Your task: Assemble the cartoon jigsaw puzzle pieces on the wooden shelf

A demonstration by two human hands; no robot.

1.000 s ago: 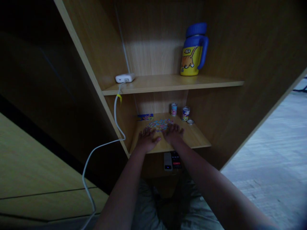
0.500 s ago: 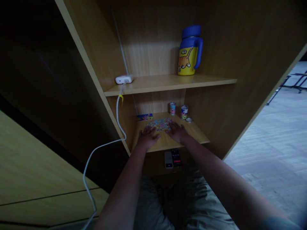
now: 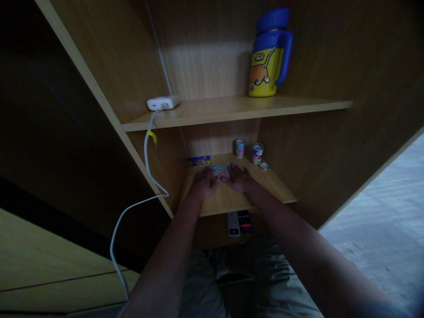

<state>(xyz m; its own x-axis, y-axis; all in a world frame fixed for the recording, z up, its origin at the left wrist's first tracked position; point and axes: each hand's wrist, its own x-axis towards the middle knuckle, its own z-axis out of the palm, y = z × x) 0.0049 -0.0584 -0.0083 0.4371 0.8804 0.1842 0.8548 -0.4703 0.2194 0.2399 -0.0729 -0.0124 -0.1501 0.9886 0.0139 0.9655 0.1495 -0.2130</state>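
Observation:
A heap of small colourful pieces point(image 3: 220, 170) lies on the lower wooden shelf point(image 3: 271, 187). My left hand point(image 3: 202, 182) rests flat on the shelf at the heap's left side, fingers stretched out. My right hand point(image 3: 239, 177) lies flat at the heap's right side, fingers spread and touching the pieces. Both hands partly cover the heap. A blue and yellow printed card point(image 3: 198, 160) stands behind it against the back wall.
Two small printed tins point(image 3: 240, 148) point(image 3: 257, 153) and a round lid point(image 3: 264, 166) stand at the shelf's back right. A blue and yellow jug point(image 3: 269, 55) and a white charger point(image 3: 161, 103) with hanging cable point(image 3: 145, 150) sit on the upper shelf. Two remotes point(image 3: 239, 222) lie below.
Both hands have slid forward and closed in on the heap of pieces, which now looks narrower between them. The camera has moved closer to the shelves.

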